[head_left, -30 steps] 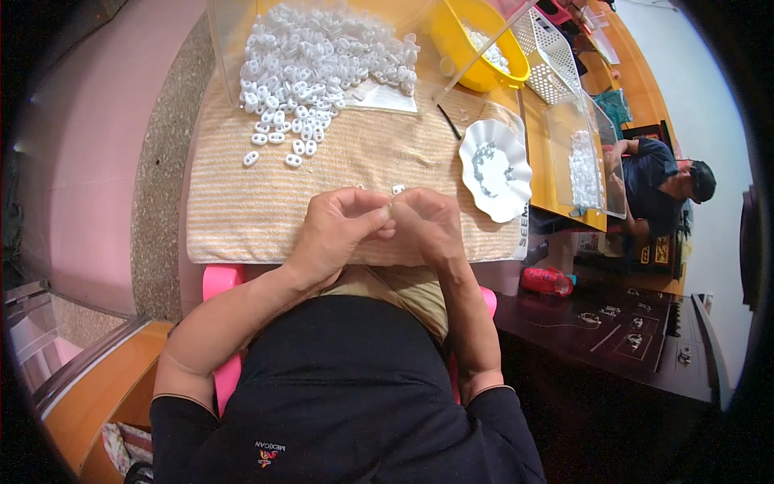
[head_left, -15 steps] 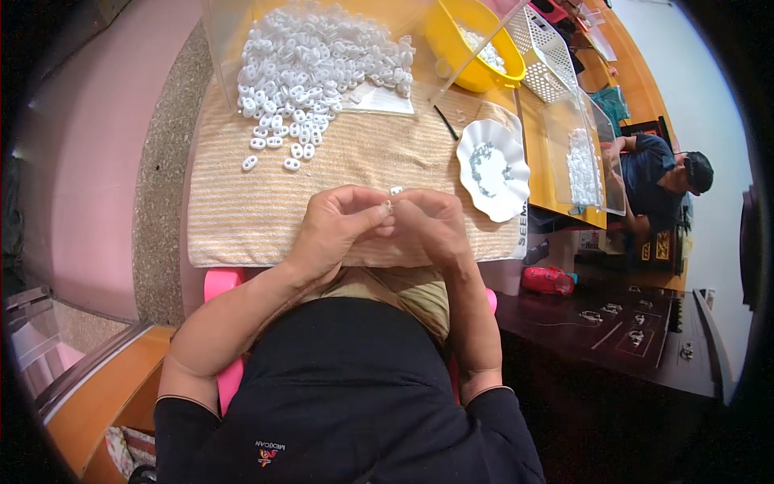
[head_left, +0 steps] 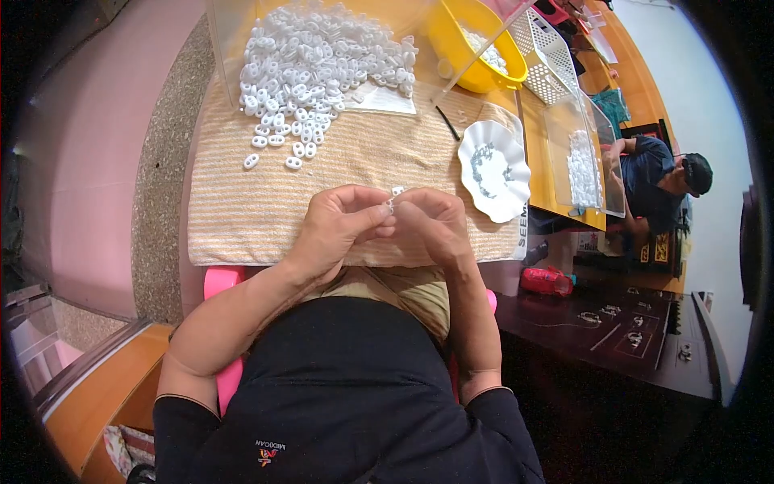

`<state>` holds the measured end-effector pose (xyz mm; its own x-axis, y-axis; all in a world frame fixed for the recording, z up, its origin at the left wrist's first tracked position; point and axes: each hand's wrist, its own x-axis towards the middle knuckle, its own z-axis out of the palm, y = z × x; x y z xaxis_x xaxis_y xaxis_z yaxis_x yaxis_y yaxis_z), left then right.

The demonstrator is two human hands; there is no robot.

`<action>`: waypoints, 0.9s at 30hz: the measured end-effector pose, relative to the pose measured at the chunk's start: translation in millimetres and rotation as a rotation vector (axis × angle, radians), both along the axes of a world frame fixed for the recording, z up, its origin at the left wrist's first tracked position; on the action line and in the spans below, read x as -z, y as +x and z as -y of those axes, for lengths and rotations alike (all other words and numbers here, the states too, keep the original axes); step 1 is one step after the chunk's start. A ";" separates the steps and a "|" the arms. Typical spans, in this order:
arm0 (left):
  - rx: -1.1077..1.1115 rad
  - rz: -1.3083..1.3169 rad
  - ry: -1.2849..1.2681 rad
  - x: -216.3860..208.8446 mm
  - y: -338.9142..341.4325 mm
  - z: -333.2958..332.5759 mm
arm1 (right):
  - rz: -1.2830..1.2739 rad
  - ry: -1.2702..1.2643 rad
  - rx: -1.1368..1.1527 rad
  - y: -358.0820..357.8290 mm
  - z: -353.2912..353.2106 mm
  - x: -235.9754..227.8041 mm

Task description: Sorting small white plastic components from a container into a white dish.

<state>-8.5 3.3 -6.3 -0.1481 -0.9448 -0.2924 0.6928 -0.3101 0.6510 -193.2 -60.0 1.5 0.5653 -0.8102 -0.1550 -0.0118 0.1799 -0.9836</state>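
Close to the towel's near edge, my left hand [head_left: 343, 226] and my right hand [head_left: 438, 223] meet with their fingertips together. Pinched between them is a small white plastic piece [head_left: 391, 206], mostly covered by the fingers. Just beyond the fingertips shows a white two-hole plastic piece [head_left: 397, 191]; whether it lies on the towel or is touched by a finger, I cannot tell. Farther off to the left, a big heap of white two-hole plastic pieces [head_left: 314, 64] spreads toward me, with several loose ones at its near end.
A striped towel [head_left: 242, 218] covers the tabletop. Right of my hands lies a scalloped white plate [head_left: 504, 206], with a thin black stick [head_left: 447, 123] beyond it. A yellow basin [head_left: 451, 56] and a white perforated basket [head_left: 544, 56] stand behind. A co-worker [head_left: 649, 173] sits at right.
Both hands stay in almost the same place, fingertips still together. The right fingers have shifted slightly, and a little more of the white pieces shows between and beyond the fingertips.
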 end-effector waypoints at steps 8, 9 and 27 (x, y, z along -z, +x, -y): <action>0.003 0.003 0.007 -1.0 0.1 0.5 | -0.100 -0.131 0.012 2.4 -1.2 -0.8; 0.003 0.001 0.010 -1.3 0.5 0.4 | -0.113 -0.150 0.020 3.9 -2.9 -2.7; -0.019 0.036 0.037 -0.8 -0.7 0.9 | -0.312 -0.503 0.060 13.2 -8.3 -13.5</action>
